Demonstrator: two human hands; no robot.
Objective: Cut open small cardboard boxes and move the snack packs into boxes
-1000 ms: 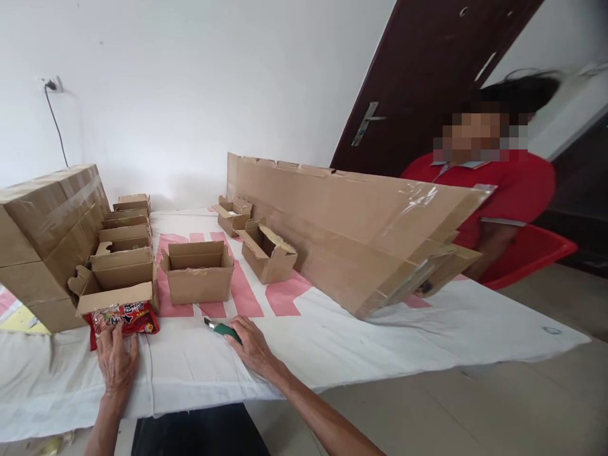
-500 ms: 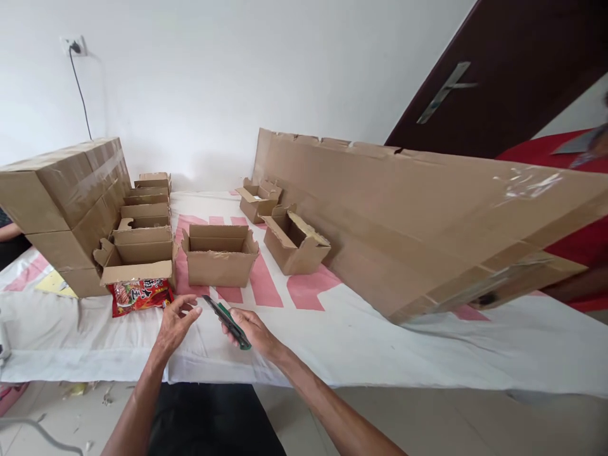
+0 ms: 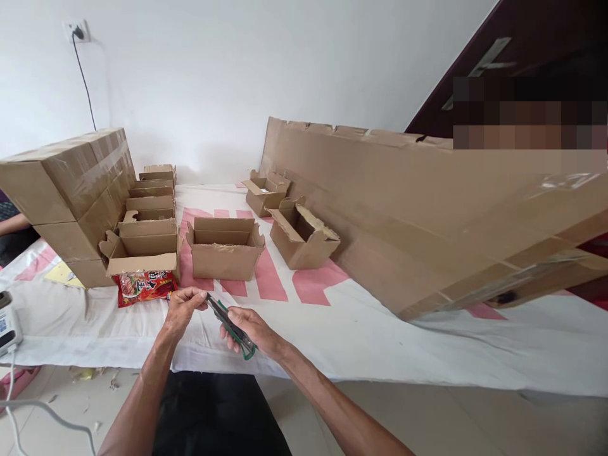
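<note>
Head view. Surface [image 3: 361, 342]: table draped in white cloth with broad pink stripes; cloth hangs over the near edge.

Right hand [image 3: 249, 326] closed around a green-handled knife [image 3: 231, 326], held just above the cloth at the near edge, tip angled up and to the left. Left hand [image 3: 183, 304] meets the knife's front end, thumb and fingers pinched at the blade end; whether they grip it or only touch it cannot be told.

Just beyond the left hand: red packet [image 3: 145, 286] flat on the cloth, partly under the flap of the nearest small box [image 3: 142, 250]. That box heads a row of open small boxes running toward the wall. Left of the row: big taped carton [image 3: 66, 190]. Centre: open box [image 3: 224, 248], flaps up, beyond the hands. Right of it: tilted box [image 3: 301, 237]; behind that, a further box [image 3: 263, 192].

Long flat cardboard [image 3: 418, 209] stands on edge along the right of the surface, slanting from the wall to the near right, clear tape on its near end.

Far left edge: white device [image 3: 8, 323] with cable [image 3: 42, 411] trailing to the floor. Another person's arm [image 3: 12, 223] shows behind the carton.

Room: white wall [image 3: 237, 76], socket [image 3: 76, 30] with a black cord upper left, dark door [image 3: 536, 44] with metal handle upper right, pale tiled floor [image 3: 451, 424].
</note>
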